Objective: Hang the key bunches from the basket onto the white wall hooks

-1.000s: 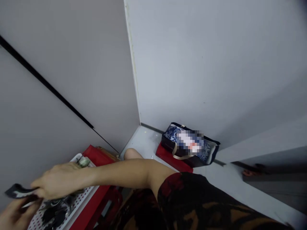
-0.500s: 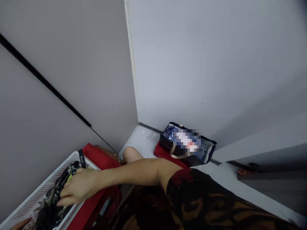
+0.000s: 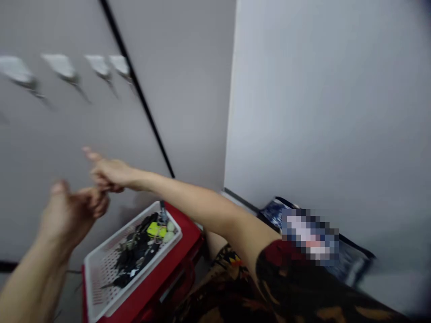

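My right hand (image 3: pixel 109 174) and my left hand (image 3: pixel 72 213) meet in front of the grey panel, above and left of the white plastic basket (image 3: pixel 90 273). The right hand's index finger points out while its other fingers curl in. On the left hand the thumb stands up and the fingers are bent against the right hand's fingers. Whatever lies between them, if anything, is too small and blurred to make out. Inside the basket lie a tangle of dark items (image 3: pixel 134 253), a bright yellow item (image 3: pixel 156 230) and pale round items (image 3: pixel 169 233).
Under the basket is a red case (image 3: pixel 188 229). White hooks (image 3: pixel 60 66) are fixed to the grey panel (image 3: pixel 188 89) at upper left. A dark bag (image 3: pixel 357 253) with blue patterned contents stands by the white wall (image 3: pixel 319 112) at right.
My right hand has come up out of the basket, and my left hand has risen to meet it. The view has swung left, bringing the hooks into sight.
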The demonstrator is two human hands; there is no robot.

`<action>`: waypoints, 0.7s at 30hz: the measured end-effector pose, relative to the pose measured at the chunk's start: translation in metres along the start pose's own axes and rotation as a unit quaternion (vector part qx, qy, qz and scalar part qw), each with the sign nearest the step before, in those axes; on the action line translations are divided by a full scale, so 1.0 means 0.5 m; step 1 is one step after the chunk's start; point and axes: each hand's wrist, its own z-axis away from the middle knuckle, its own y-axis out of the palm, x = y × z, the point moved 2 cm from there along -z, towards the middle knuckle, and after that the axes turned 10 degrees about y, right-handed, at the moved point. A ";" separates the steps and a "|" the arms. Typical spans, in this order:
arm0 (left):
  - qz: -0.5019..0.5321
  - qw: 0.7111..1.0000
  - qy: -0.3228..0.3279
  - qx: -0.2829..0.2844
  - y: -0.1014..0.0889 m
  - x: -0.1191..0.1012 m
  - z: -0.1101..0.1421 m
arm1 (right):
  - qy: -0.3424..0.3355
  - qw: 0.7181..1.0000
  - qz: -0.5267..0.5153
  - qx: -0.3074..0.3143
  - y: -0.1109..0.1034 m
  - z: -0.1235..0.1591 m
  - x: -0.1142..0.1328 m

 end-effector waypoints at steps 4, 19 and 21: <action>0.220 0.975 0.037 0.021 0.003 -0.036 -0.029 | -0.006 0.992 -0.123 0.032 -0.008 -0.020 0.016; 0.221 0.975 -0.011 0.000 -0.026 0.050 0.003 | 0.024 0.999 -0.034 0.022 0.043 -0.041 -0.042; 0.127 0.992 -0.022 0.002 -0.024 0.104 0.029 | 0.036 0.996 0.085 0.015 0.057 -0.033 -0.094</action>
